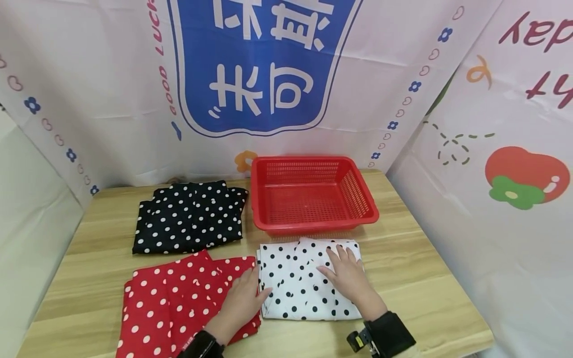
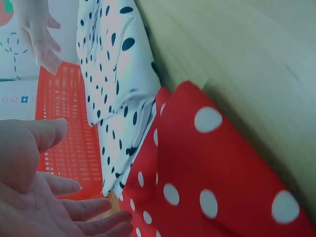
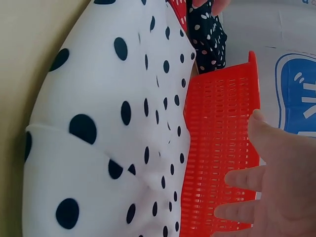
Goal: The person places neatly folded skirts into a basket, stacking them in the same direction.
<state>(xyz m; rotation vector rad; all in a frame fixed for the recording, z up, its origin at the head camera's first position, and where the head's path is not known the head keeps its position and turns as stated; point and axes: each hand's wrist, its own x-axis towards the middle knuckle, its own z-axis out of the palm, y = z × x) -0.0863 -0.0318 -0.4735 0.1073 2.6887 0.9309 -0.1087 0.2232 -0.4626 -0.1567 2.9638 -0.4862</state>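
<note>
A folded red cloth with white dots (image 1: 154, 298) lies at the front left of the table. My left hand (image 1: 239, 301) hovers over its right edge, with the fingers extended and the thumb toward the white cloth. Beside it is a folded white cloth with black dots (image 1: 291, 286). Over that cloth's right half is my right hand (image 1: 351, 281), its fingers spread. Both wrist views show the palms with nothing in them: the left hand (image 2: 54, 197) above the red fabric (image 2: 197, 158), the right hand (image 3: 284, 182) above the white fabric (image 3: 98, 148).
Behind the white cloth stands a red plastic basket (image 1: 313, 229) with perforated walls and nothing in it. A folded black cloth with white dots (image 1: 188, 219) lies at the back left. Printed curtains (image 1: 125, 99) enclose the wooden table (image 1: 429, 293) at the back and sides.
</note>
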